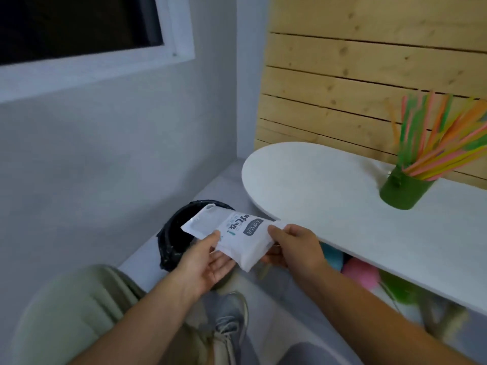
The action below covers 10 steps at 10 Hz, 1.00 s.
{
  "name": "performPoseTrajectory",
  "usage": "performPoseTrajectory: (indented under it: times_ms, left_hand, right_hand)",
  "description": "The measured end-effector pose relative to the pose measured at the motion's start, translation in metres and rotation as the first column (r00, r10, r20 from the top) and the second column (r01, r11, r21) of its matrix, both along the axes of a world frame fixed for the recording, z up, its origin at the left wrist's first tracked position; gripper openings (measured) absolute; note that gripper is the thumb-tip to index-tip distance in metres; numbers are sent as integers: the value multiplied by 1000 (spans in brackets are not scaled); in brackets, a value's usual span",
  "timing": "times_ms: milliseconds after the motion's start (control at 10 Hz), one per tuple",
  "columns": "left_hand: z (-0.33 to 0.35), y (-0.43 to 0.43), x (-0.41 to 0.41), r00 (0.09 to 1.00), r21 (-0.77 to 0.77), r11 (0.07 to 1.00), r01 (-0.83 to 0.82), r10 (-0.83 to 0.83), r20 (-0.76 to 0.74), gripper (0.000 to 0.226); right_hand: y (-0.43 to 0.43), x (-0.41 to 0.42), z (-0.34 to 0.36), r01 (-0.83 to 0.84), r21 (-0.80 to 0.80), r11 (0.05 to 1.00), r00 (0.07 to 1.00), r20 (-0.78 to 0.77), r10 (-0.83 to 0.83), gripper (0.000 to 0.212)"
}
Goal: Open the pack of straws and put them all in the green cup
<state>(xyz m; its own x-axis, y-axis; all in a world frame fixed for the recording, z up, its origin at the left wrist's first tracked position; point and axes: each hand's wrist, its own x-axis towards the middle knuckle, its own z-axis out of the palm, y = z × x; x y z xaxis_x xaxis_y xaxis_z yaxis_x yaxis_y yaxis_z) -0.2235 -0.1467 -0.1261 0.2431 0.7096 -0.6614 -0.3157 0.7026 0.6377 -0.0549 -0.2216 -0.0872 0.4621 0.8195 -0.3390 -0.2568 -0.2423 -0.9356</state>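
A flat white straw pack [237,233] with dark print is held in the air above a black bin. My left hand [205,262] holds its near left edge, thumb on top and fingers beneath. My right hand [295,246] pinches its right end. The pack looks flat, and I cannot see any straws in it. On the white table [316,185] at the right stands the green cup [403,188], with several orange, pink, yellow and green straws [432,138] fanning out of it.
A black-lined waste bin [179,233] sits on the floor under the pack, beside the grey wall. A wooden slat panel [342,75] backs the table. Pink, blue and green objects [361,272] lie under the table. My legs and a grey shoe [232,320] are below.
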Motion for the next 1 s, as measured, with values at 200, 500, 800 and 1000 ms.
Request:
performPoseTrajectory:
  times_ms: [200,500,800,1000]
  left_hand:
    - [-15,6,-23,982,17,999,-40,42,-186,28]
    - [2,7,-10,959,268,960,86,-7,-282,14]
    - [66,-22,58,925,462,806,370,-272,-267,17]
    - [115,-23,127,767,550,537,639,-495,-409,17]
  right_hand:
    - [34,-20,-29,-8,-121,993,999,-39,3,12]
    - [45,-12,-55,-5,-300,954,1000,12,9,51]
    - [-47,45,17,-121,-173,977,975,164,150,20]
    - [-131,99,102,-5,-79,997,918,395,36,16]
